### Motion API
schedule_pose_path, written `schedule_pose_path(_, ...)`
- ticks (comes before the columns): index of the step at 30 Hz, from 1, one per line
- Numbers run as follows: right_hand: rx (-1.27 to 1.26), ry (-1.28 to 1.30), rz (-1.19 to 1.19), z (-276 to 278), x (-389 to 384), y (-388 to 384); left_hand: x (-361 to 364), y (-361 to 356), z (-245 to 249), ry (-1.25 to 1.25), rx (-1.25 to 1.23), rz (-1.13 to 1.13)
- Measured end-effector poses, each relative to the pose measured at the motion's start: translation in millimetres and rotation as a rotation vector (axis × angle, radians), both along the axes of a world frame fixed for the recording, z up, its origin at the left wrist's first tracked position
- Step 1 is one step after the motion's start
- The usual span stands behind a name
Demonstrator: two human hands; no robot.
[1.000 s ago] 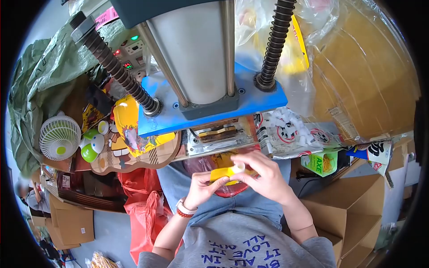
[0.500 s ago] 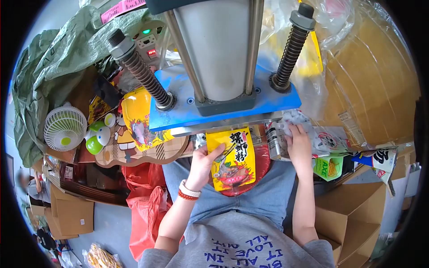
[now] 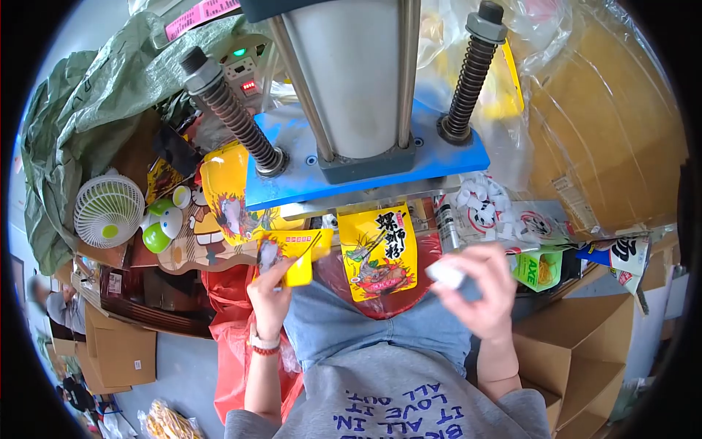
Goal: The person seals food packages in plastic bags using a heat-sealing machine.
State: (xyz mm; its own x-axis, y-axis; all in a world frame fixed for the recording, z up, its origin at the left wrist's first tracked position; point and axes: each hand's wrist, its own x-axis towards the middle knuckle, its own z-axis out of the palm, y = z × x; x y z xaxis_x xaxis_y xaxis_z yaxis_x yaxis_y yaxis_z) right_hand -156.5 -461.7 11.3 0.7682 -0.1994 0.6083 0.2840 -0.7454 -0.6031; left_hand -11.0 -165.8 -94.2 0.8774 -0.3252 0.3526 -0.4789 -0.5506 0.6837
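Observation:
My left hand [image 3: 269,296] pinches a yellow printed food pouch [image 3: 296,267], held over the red bag left of my lap. A second yellow pouch [image 3: 379,252] hangs at the front of the blue-plated press [image 3: 365,172], its top edge under the press's metal bar. My right hand [image 3: 479,285] is raised over my right thigh, fingers closed on a small white piece [image 3: 446,274]; motion blur hides its exact kind. Behind that hand lies a clear plastic bag [image 3: 526,219] with white pieces [image 3: 482,201] on it.
A white-green fan [image 3: 108,211] and more yellow pouches [image 3: 227,190] sit left of the press. At right stand a large cardboard sheet [image 3: 599,132], an open carton [image 3: 578,351] and a green AXE pack [image 3: 540,271]. A red bag [image 3: 241,351] hangs at left.
My left hand has moved left and down from the pouch at the press and now holds another pouch. My right hand has left the white pieces, coming down and toward me with one.

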Motion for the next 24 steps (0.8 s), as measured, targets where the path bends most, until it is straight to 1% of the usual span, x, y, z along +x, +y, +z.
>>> schedule_pose_path(1, -0.154, 0.006, 0.023, 1.6, 6.0, 7.8, -10.2, -8.4, 12.5, -0.066, -0.039, -0.011)
schedule_pose_path(2, -0.307, 0.016, 0.045, 0.9, 12.3, 15.2, -17.8, -12.7, 21.5, -0.132, -0.003, -0.046)
schedule_pose_path(3, -0.321, 0.041, 0.084, -6.0, 19.6, 23.4, -25.5, -16.5, 29.8, -0.193, 0.036, -0.084)
schedule_pose_path(5, -0.374, 0.07, 0.267, -20.0, 31.1, 27.7, -39.9, -24.9, 50.3, -0.284, 0.114, -0.216)
schedule_pose_path(6, -0.373, 0.027, 0.348, -14.2, 27.1, 29.9, -44.0, -27.6, 59.0, -0.335, 0.143, -0.296)
schedule_pose_path(8, -0.237, 0.001, 0.457, 6.0, 14.4, 29.1, -52.9, -28.5, 75.5, -0.247, 0.031, -0.43)
schedule_pose_path(9, -0.225, 0.006, 0.517, 13.5, 9.6, 23.0, -55.5, -30.2, 81.6, -0.192, -0.029, -0.489)
schedule_pose_path(10, -0.227, 0.006, 0.513, 14.1, 10.4, 21.6, -55.3, -34.0, 83.7, -0.165, -0.033, -0.533)
schedule_pose_path(12, -0.096, 0.107, 0.442, 12.8, 14.7, 18.1, -54.5, -50.9, 71.3, 0.049, -0.1, -0.537)
schedule_pose_path(13, -0.114, 0.136, 0.335, 3.5, 19.6, 15.3, -52.5, -57.5, 50.7, 0.226, -0.093, -0.461)
schedule_pose_path(15, -0.005, 0.188, 0.142, -3.3, 19.1, 3.6, -46.2, -78.5, 10.0, 0.604, -0.262, -0.307)
schedule_pose_path(16, 0.002, 0.156, 0.051, -5.2, 13.5, -5.7, -41.6, -91.1, 6.0, 0.77, -0.482, -0.23)
schedule_pose_path(18, 0.043, 0.173, -0.166, -2.9, 2.5, -23.9, -17.5, -103.2, -0.8, 0.979, -0.735, -0.191)
schedule_pose_path(19, -0.099, 0.114, -0.336, -4.6, 6.8, -31.0, -6.3, -106.1, 4.4, 1.093, -0.809, -0.196)
schedule_pose_path(20, -0.099, 0.114, -0.335, -20.0, 8.2, -40.1, 1.8, -111.2, 6.1, 1.1, -0.842, -0.199)
schedule_pose_path(22, -0.481, 0.41, -0.669, -62.7, 11.6, -60.6, 8.5, -115.4, 3.0, 1.102, -0.87, -0.221)
schedule_pose_path(23, -0.482, 0.407, -0.667, -73.9, 7.8, -62.8, 6.5, -117.8, 2.8, 1.099, -0.888, -0.208)
schedule_pose_path(24, -0.435, 0.455, -0.556, -84.6, 1.3, -61.4, 4.9, -119.8, 2.7, 1.092, -0.907, -0.192)
